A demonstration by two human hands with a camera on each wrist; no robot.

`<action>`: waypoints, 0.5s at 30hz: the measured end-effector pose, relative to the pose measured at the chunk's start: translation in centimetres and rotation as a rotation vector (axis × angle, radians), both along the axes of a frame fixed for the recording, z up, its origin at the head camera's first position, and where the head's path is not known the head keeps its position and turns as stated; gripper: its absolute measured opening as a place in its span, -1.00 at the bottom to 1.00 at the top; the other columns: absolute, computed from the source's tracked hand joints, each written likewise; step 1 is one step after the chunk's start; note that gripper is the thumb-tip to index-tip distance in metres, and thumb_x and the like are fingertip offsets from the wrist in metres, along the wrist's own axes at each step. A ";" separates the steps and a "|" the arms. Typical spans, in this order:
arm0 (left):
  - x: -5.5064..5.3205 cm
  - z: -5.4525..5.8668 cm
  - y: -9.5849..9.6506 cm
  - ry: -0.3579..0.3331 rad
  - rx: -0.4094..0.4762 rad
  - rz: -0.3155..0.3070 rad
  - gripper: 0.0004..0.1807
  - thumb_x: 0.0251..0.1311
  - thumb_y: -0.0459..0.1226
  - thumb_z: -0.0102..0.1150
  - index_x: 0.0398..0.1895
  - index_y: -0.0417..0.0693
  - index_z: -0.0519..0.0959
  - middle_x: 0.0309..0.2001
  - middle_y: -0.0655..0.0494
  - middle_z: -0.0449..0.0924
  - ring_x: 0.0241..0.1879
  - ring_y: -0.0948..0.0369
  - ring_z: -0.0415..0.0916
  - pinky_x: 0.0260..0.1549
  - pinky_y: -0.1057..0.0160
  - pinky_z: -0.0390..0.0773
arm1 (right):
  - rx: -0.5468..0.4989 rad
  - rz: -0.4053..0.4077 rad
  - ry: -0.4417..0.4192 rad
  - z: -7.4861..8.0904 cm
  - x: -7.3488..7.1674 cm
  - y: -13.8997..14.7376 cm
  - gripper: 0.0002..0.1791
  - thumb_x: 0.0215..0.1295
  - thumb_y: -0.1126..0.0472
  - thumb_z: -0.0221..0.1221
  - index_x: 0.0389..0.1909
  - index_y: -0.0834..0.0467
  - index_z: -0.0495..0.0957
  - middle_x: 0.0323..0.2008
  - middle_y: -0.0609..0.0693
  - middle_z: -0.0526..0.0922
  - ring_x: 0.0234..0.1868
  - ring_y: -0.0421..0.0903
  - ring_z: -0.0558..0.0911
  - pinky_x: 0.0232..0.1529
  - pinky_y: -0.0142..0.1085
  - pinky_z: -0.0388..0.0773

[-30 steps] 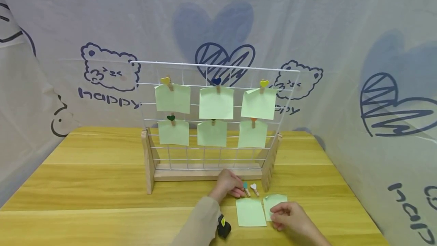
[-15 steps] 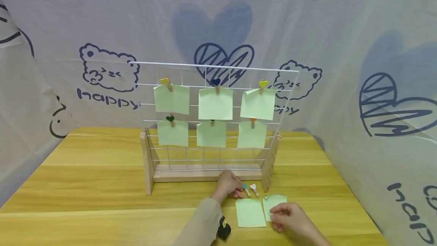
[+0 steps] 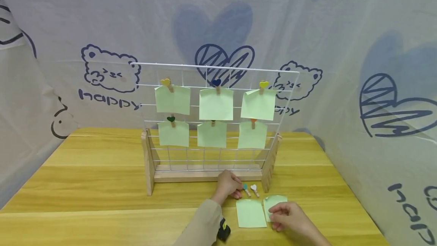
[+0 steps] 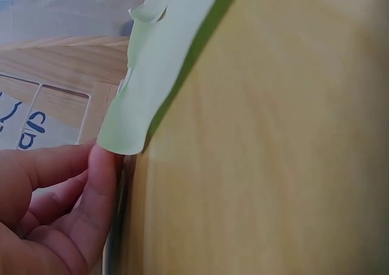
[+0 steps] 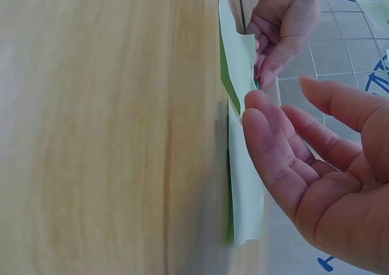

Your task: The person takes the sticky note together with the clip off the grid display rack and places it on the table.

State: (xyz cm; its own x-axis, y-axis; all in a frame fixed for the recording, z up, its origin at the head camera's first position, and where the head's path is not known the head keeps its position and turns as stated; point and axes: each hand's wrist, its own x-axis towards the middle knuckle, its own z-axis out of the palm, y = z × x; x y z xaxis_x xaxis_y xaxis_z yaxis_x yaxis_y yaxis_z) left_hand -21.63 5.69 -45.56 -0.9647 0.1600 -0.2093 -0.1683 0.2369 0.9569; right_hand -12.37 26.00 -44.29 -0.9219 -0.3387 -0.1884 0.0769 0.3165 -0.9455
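Observation:
My left hand [image 3: 228, 185] has its thumb and fingertips together at the teal heart end of a small wooden clothespin [image 3: 247, 191], seemingly pinching it; the contact is partly hidden. Beside it lies a clothespin with a white heart [image 3: 254, 189]. Two pale green sticky notes lie in front: a left note [image 3: 250, 213] and a right note [image 3: 274, 200]. Over the right note's edge hovers my right hand [image 3: 290, 217], its fingers loosely bent. In the right wrist view its thumb and fingers [image 5: 273, 138] stand apart, with nothing between them.
A white wire grid [image 3: 211, 155] leans in a wooden stand [image 3: 205, 176] behind the hands. Several green notes [image 3: 216, 103] hang on it from heart clothespins. A black object [image 3: 223, 231] sits by the left sleeve, and a printed cloth [image 3: 136, 18] surrounds the table.
Almost nothing differs. The head view shifts slightly, while both hands, the loose notes and the clothespins keep nearly the same places.

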 end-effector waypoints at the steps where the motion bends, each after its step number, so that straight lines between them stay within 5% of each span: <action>1: 0.1 0.0 -0.1 0.003 0.005 0.002 -0.94 -0.10 -0.59 0.20 -0.56 -0.37 0.53 -0.69 -0.11 0.53 -0.73 0.09 0.54 -0.75 0.31 0.53 | -0.001 0.002 -0.001 0.1 0.0 0.0 -0.66 0.17 0.35 0.12 -0.21 0.61 0.39 -0.48 0.20 0.58 -0.51 -0.02 0.58 -0.49 -0.25 0.58; 15: 0.5 0.5 -1.2 0.142 -0.041 -0.084 -0.96 -0.08 -0.51 0.24 -0.56 -0.32 0.56 -0.64 -0.07 0.55 -0.72 0.14 0.52 -0.76 0.33 0.51 | -0.018 0.034 0.080 0.9 -0.4 -0.3 -0.65 0.23 0.35 0.06 -0.16 0.62 0.36 -0.47 0.27 0.55 -0.52 -0.08 0.58 -0.46 -0.21 0.58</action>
State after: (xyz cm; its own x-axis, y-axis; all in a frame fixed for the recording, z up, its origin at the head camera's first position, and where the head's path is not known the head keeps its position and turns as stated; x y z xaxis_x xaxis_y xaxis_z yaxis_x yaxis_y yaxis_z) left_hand -21.12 4.49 -45.08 -0.9686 0.2353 -0.0801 -0.0105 0.2834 0.9590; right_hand -12.73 25.66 -43.38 -0.9217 -0.3725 -0.1083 -0.0094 0.3004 -0.9538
